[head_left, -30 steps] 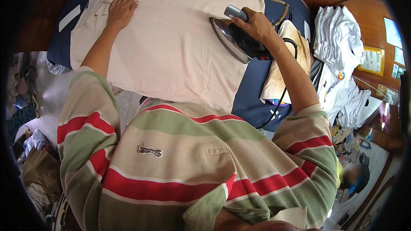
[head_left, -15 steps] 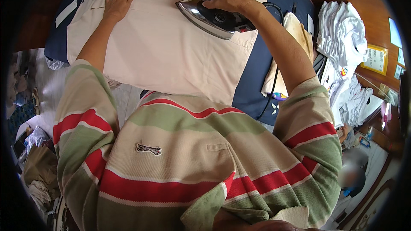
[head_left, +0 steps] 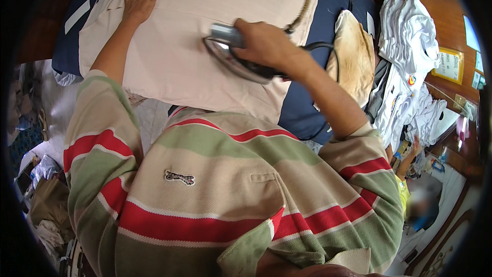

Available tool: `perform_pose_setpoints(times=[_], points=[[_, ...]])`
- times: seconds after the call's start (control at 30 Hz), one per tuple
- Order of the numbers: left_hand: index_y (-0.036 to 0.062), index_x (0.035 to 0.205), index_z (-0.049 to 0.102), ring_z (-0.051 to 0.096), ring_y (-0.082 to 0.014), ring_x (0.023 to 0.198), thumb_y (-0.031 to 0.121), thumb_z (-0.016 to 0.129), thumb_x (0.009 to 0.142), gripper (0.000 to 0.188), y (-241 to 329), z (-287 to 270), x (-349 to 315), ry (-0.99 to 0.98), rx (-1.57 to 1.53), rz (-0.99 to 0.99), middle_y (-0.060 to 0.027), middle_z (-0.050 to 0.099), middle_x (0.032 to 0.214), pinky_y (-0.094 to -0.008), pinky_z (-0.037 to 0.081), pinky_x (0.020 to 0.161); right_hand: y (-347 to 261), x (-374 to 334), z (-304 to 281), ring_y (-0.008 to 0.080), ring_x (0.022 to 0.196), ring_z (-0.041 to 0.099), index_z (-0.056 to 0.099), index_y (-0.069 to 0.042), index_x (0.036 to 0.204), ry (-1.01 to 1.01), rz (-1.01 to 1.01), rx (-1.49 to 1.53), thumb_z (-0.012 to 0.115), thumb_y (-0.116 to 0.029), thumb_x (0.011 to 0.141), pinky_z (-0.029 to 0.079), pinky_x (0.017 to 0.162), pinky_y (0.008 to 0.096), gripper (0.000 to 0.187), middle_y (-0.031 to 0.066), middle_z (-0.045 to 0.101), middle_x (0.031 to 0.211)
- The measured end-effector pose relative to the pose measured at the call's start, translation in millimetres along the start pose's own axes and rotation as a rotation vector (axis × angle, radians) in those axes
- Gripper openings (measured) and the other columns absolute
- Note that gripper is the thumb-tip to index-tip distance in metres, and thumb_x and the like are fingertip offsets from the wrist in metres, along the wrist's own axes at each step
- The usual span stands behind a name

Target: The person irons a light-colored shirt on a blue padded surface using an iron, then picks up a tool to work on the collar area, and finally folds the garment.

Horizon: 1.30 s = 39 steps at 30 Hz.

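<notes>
A light beige garment [head_left: 169, 66] lies spread over a dark blue padded board [head_left: 303, 100]. My left hand [head_left: 142, 0] rests flat on its far left part, fingers stretched out. Wrapped round the grip of a clothes iron [head_left: 236, 61], my right hand [head_left: 261, 43] is closed. The iron sits on the right half of the garment, its tip toward the left, and is slightly smeared by motion. From its rear a black cord [head_left: 328, 45] curves right. A coiled brown hose [head_left: 300, 15] stands beyond my right hand.
Right of the board's middle lies a stained beige cloth pad [head_left: 353, 54]. White shirts [head_left: 407, 41] are stacked farther right, near a yellow-framed notice [head_left: 450, 65] on the wooden wall. Another person [head_left: 417, 197] is at the lower right. Bags and cloth [head_left: 48, 200] lie at lower left.
My right hand has drawn the iron nearer to me and slightly left across the garment. My left hand stays nearly in place. A co-worker's raised arm now shows at the right.
</notes>
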<state>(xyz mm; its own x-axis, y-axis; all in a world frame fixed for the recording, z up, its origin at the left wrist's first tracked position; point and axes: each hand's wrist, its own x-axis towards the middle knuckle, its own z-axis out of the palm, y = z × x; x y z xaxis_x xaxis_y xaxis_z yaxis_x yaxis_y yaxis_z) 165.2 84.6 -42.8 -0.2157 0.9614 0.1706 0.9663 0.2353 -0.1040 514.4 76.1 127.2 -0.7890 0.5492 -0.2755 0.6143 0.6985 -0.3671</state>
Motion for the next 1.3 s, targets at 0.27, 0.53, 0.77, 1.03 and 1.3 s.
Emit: perform_pose_setpoints(times=[0.27,0.53,0.77,1.03,1.3], points=[[0.0362,0.142,0.024,0.021,-0.0163,0.137,0.045,0.025,0.096,0.047,0,-2,6,-0.034,0.013,0.02,0.0068,0.022,0.15,-0.0442,0.017,0.11,-29,17,12,0.039,0.077,0.062,0.053,0.0,0.097,0.146,0.026,0.085,0.062,-0.022,0.074,0.049,0.069,0.0459,0.034,0.0229,0.063,0.079],[0.0359,0.142,0.025,0.022,-0.0161,0.137,0.047,0.025,0.096,0.047,1,-7,2,-0.042,0.03,-0.008,0.0067,0.023,0.149,-0.044,0.018,0.11,78,-111,-2,0.0401,0.087,0.061,0.052,0.002,0.108,0.256,0.544,0.11,0.066,-0.023,0.07,0.047,0.076,0.0432,0.048,0.0264,0.062,0.088],[0.0334,0.142,0.027,0.023,-0.0176,0.137,0.045,0.028,0.096,0.048,5,-9,3,-0.039,0.014,0.015,0.005,0.025,0.149,-0.0458,0.019,0.109,58,-77,-11,0.0355,0.084,0.062,0.052,0.003,0.108,0.147,0.402,0.265,0.068,-0.024,0.07,0.047,0.075,0.039,0.049,0.0243,0.062,0.088],[0.0339,0.142,0.027,0.026,-0.0206,0.136,0.046,0.038,0.093,0.051,-5,-23,-15,0.567,-0.268,-0.004,0.0021,0.025,0.149,-0.0582,0.018,0.103,-45,83,9,0.0364,0.08,0.062,0.053,0.004,0.104,0.056,-0.044,0.23,0.062,-0.029,0.07,0.047,0.072,0.0414,0.048,0.0229,0.063,0.083],[0.035,0.141,0.028,0.023,-0.0216,0.137,0.046,0.034,0.094,0.049,-58,-15,-114,-0.015,-0.017,-0.284,0.0044,0.025,0.149,-0.0631,0.022,0.1,-72,68,18,0.0372,0.078,0.062,0.051,0.001,0.105,-0.142,-0.159,0.254,0.064,-0.027,0.072,0.047,0.071,0.0426,0.045,0.0221,0.063,0.081]])
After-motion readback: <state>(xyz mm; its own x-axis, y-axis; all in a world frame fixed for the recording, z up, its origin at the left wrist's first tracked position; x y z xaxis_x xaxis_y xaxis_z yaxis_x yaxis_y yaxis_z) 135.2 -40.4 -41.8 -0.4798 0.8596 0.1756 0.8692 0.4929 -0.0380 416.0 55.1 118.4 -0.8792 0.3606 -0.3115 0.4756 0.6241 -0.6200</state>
